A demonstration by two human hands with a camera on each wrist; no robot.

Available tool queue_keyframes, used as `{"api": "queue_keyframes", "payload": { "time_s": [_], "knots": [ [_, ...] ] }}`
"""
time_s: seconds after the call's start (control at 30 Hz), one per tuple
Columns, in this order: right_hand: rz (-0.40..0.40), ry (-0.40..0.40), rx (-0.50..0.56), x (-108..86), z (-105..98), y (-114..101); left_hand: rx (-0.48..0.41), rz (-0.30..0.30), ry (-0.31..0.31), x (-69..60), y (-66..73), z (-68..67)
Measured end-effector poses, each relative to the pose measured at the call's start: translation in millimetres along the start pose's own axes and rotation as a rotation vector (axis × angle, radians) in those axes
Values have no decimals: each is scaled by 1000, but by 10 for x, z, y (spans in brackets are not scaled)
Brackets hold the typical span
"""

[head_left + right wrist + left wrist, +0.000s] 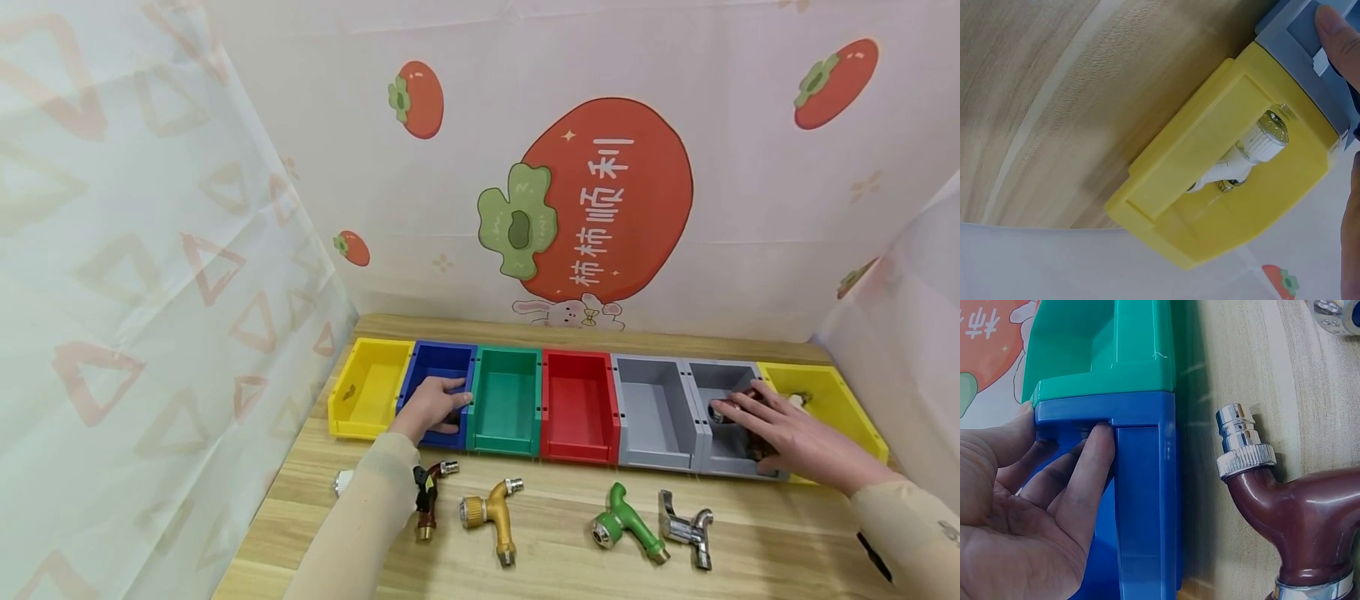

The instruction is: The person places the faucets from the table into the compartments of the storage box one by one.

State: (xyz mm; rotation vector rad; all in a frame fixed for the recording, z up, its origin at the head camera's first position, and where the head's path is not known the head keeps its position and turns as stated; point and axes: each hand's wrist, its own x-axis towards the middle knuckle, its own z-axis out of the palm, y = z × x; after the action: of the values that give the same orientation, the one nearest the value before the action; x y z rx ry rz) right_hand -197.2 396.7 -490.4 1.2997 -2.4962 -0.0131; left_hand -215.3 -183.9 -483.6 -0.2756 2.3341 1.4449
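My left hand reaches into the blue bin. In the left wrist view, its thumb and fingers pinch the blue bin's side wall beside the green bin. At the right, my right hand lies over a dark brown faucet with a chrome end in the right-hand grey bin. Its fingers curve over the faucet, partly hiding it. The right wrist view shows the thumb at the grey bin's edge. A white faucet lies in the adjoining yellow bin.
Along the table's front lie a dark red faucet, a yellow one, a green one and a chrome one. Red and grey bins stand mid-row; another yellow bin ends it at left.
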Motion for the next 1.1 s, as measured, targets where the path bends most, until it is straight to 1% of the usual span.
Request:
{"api": "queue_keyframes", "payload": {
  "time_s": [0.3,0.77,0.97,1.1],
  "knots": [
    [42,-28,38,-3,15,-10,-4,-2,-1,5,-6,2],
    [69,-68,28,14,33,-22,-9,-6,2,6,7,13],
    [109,-109,60,6,11,-32,-2,-3,6,-3,6,9],
    [115,-94,79,-31,9,-47,0,-6,6,1,2,17]
  ]
}}
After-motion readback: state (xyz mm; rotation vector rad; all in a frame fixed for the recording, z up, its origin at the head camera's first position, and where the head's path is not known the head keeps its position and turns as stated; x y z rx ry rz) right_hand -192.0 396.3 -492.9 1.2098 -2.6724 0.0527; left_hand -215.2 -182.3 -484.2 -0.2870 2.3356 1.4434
